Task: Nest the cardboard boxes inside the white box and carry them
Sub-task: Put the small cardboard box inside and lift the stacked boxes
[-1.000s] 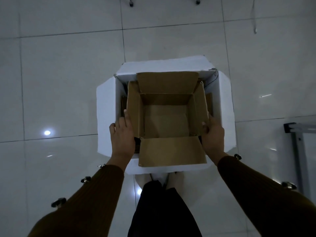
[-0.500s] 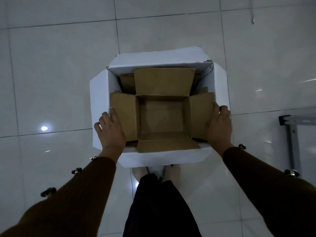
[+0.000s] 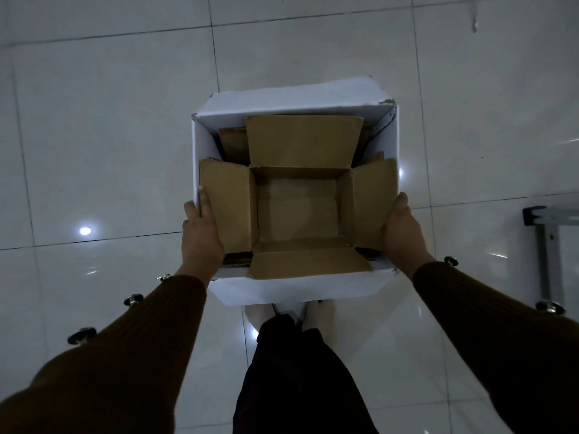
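A white box (image 3: 294, 97) is in front of me above the tiled floor, its side flaps no longer spread. A brown cardboard box (image 3: 299, 211) sits nested inside it, open, with its four flaps folded outward. Behind that box, edges of another cardboard box (image 3: 233, 142) show inside the white one. My left hand (image 3: 200, 236) grips the white box's left wall, thumb over the brown flap. My right hand (image 3: 402, 233) grips the right wall the same way. Fingers under both sides are hidden.
Glossy white floor tiles (image 3: 109, 136) spread all around. A metal frame with a caster (image 3: 546, 245) stands at the right edge. My feet (image 3: 288, 311) are just below the box's near wall.
My hands moved from the inner cardboard box's side flaps out to the white box's walls. The inner flaps folded flat outward, the white side flaps folded down, and the box came closer.
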